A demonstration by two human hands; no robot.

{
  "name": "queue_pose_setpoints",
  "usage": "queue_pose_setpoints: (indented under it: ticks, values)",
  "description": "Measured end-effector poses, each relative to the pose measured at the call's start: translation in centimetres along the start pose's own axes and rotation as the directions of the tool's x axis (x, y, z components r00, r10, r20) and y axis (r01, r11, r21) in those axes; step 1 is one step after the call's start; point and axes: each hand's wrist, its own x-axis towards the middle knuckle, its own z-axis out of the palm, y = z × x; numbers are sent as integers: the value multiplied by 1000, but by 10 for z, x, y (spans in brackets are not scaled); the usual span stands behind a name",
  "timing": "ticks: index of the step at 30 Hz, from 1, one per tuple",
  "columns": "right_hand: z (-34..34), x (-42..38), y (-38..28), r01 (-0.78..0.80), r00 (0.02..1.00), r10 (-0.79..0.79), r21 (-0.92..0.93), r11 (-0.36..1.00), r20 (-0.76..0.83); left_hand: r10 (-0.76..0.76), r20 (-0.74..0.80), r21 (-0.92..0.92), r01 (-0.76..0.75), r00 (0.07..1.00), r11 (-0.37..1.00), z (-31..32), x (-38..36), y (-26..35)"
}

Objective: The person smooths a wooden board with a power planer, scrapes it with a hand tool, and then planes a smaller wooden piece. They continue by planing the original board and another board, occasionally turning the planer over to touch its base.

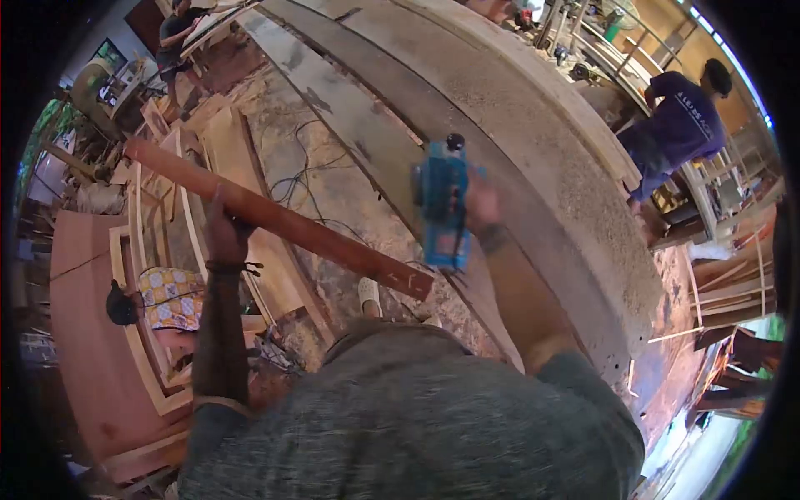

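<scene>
L hand [227, 236] on beam, R hand [482, 204] on blue power tool [446, 208].
L hand grips red-brown beam [312, 233] partway along, beam slanting upper L to ctr of frame; R hand, blurred, closed round tool at ctr. Beyond: long boards [533, 158], top to lower R; dark cables [302, 179], ctr-L.

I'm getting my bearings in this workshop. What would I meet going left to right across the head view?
Patterned shirt → left hand → blue power tool → right hand → person in a purple shirt.
</scene>
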Motion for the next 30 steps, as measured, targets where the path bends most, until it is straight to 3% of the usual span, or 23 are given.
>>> queue_pose_setpoints:
  ticks: [1,2,4,6,8,9,11,13,16,19,23,25,28,30]
  values:
    - [-27,-8,-1,-34,999,35,-32,999,33,76,32,134,-80,997,988,-3,15,-4]
    - [-38,-35,-10,-38,999,33,-122,992,-41,140,81,263,-156,987,952,-6,30,-11]
    - [-63,-87,-22,-58,991,20,-289,956,-133,85,152,310,-129,985,942,-3,73,-34]
    - [-89,-136,-25,-76,983,1,-405,911,-181,-131,184,159,102,974,982,4,123,-69]
    - [-114,-179,-22,-105,967,-27,-491,865,-254,-234,-18,170,233,972,957,67,128,-95]
    - [-127,-198,-19,-139,954,-31,-534,834,-298,-187,154,285,138,970,948,59,162,-132]
    - [-140,-238,-27,-195,927,-4,-493,848,-374,-256,266,350,155,929,924,69,207,-186]
    - [-140,-271,-34,-243,897,19,-458,855,-441,-464,153,291,409,872,865,112,217,-223]
    - [-142,-310,-35,-282,862,29,-431,857,-506,-503,270,372,393,821,841,156,218,-270]
    - [-141,-336,-33,-295,847,29,-424,856,-531,-578,260,464,425,774,778,172,214,-286]
    - [-138,-357,-29,-312,860,64,-422,851,-507,-644,252,622,388,723,680,173,213,-302]
    - [-139,-359,-27,-301,886,73,-447,842,-458,-657,224,726,326,720,605,182,186,-277]
    - [-140,-352,-25,-259,932,65,-528,809,-357,-684,172,954,54,709,295,175,205,-276]
    - [-144,-344,-23,-226,952,54,-574,787,-301,-710,117,976,52,694,211,168,209,-274]
